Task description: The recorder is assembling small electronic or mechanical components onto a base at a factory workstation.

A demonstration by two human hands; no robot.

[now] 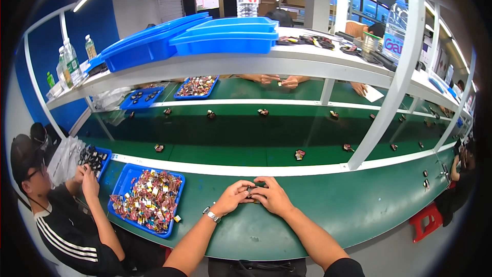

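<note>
My left hand (233,198), with a metal-banded watch on its wrist, meets my right hand (273,195) over the green work surface (307,210). Between them the fingers of both hands close on a small dark part (251,190), mostly covered by fingertips, so its exact kind is unclear. To the left of my hands a blue tray (119,187) is heaped with small reddish-brown pieces with white and yellow bits (148,201). One such loose piece (177,218) lies just outside the tray's right side.
Beyond a white rail (266,169) runs a dark green belt (215,138) with small spaced-out parts. A white post (382,87) rises at right under a shelf (307,64) bearing blue trays (225,43). At left a co-worker (72,215) handles black parts; another's hands (279,80) work across.
</note>
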